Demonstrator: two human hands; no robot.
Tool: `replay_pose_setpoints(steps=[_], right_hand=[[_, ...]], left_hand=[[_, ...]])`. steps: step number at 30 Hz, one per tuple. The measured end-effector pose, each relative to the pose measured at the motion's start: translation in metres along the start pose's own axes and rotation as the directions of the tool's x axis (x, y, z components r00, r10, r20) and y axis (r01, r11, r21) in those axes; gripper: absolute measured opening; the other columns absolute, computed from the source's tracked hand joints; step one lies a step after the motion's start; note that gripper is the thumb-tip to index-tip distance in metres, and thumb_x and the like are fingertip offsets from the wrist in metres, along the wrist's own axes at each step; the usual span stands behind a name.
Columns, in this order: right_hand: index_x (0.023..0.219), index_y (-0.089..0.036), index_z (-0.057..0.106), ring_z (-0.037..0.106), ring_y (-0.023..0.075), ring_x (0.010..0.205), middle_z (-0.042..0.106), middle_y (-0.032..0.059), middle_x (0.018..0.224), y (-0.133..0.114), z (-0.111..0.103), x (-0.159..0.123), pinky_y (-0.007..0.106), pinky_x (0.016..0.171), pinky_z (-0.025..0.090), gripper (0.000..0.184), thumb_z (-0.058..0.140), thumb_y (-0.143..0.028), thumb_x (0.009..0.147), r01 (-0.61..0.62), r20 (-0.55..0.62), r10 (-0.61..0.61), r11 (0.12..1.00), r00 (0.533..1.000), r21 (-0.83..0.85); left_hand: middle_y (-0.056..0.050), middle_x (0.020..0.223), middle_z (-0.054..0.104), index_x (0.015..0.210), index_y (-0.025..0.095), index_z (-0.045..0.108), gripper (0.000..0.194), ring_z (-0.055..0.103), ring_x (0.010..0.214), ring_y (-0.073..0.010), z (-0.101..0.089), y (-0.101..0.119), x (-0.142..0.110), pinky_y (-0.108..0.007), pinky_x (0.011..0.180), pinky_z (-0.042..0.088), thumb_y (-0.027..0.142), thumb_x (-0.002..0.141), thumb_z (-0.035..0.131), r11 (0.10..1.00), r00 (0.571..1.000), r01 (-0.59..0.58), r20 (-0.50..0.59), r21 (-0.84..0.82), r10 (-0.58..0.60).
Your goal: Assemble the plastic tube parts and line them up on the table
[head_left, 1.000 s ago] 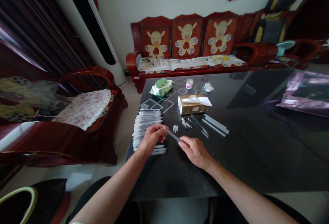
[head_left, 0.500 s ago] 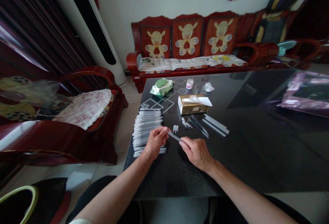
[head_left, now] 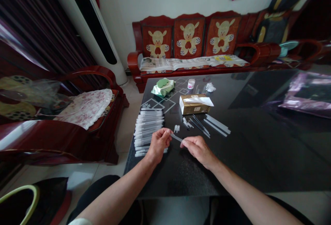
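Observation:
My left hand (head_left: 159, 144) pinches one end of a frosted, translucent pen barrel (head_left: 177, 137) above the black table. The fingers of my right hand (head_left: 198, 150) are closed on its other end, so the barrel slants down to the right between both hands. Beside and partly behind my left hand lies a row of whitish pens (head_left: 148, 126), packed side by side. Just beyond the held barrel are small white pen caps (head_left: 177, 128), with more small white pieces (head_left: 186, 123) farther off. Thin dark refills (head_left: 199, 125) and a few loose frosted barrels (head_left: 217, 125) lie to their right.
A tissue pack (head_left: 195, 105) stands behind the pen parts. Farther back are a green wipes packet (head_left: 163, 88), a small white jar (head_left: 191, 84) and a crumpled tissue (head_left: 210, 87). Purple plastic wrapping (head_left: 292, 94) lies at the right. A wooden armchair (head_left: 113, 114) flanks the table's left.
My left hand has shifted slightly to the right. The right hand has turned a little at the barrel's end, its fingers more bunched. Things on the table lie as before.

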State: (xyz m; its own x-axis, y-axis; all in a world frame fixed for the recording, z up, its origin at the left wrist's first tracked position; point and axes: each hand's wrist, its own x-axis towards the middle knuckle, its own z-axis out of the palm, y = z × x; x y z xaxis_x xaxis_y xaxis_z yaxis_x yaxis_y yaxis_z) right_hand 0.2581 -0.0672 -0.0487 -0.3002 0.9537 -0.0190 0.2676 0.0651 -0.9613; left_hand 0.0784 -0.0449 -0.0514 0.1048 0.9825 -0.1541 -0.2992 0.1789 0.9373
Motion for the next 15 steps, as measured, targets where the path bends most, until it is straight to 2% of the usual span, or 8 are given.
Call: replay_pose_setpoints(steps=[4,8,12,15], right_hand=[[0.078,-0.013,0.07,0.031,0.007,0.041,0.037,-0.0063,0.044,0.003,0.0,0.004,0.021,0.042,0.023,0.036,0.05,-0.041,0.089,-0.015,0.011,0.015,0.999,1.0,0.035],[0.085,-0.013,0.068,0.035,0.0062,0.039,0.043,-0.0063,0.046,0.006,-0.004,0.008,0.019,0.039,0.025,0.036,0.053,-0.046,0.087,-0.047,-0.039,0.052,0.992,0.998,0.118],[0.094,-0.013,0.064,0.053,0.0103,0.043,0.061,-0.0006,0.058,0.012,-0.006,0.01,0.02,0.039,0.04,0.034,0.058,-0.044,0.083,-0.117,-0.045,0.134,0.957,0.99,0.264],[0.095,-0.011,0.062,0.063,0.0148,0.051,0.066,0.0031,0.065,0.017,-0.006,0.012,0.024,0.045,0.05,0.032,0.063,-0.04,0.08,-0.114,-0.071,0.147,0.932,0.987,0.343]], left_hand=[[0.005,0.053,0.047,0.077,0.012,0.061,0.035,0.03,0.038,-0.0022,-0.003,0.003,0.006,-0.017,0.038,0.016,0.046,0.074,0.067,0.998,1.0,0.017,0.019,0.058,-0.018],[0.004,0.055,0.05,0.078,0.012,0.062,0.035,0.033,0.038,-0.0027,-0.014,0.013,0.016,-0.016,0.037,0.02,0.046,0.075,0.066,0.99,0.998,-0.054,-0.018,0.132,0.056],[0.004,0.056,0.052,0.079,0.012,0.063,0.034,0.034,0.038,-0.0031,-0.03,0.021,0.024,-0.016,0.036,0.024,0.046,0.077,0.063,0.973,0.988,-0.135,-0.053,0.189,0.148],[0.001,0.06,0.057,0.082,0.012,0.064,0.034,0.043,0.042,-0.0064,-0.042,0.028,0.026,-0.018,0.039,0.032,0.045,0.082,0.058,0.945,0.988,-0.146,-0.001,0.291,0.153]])
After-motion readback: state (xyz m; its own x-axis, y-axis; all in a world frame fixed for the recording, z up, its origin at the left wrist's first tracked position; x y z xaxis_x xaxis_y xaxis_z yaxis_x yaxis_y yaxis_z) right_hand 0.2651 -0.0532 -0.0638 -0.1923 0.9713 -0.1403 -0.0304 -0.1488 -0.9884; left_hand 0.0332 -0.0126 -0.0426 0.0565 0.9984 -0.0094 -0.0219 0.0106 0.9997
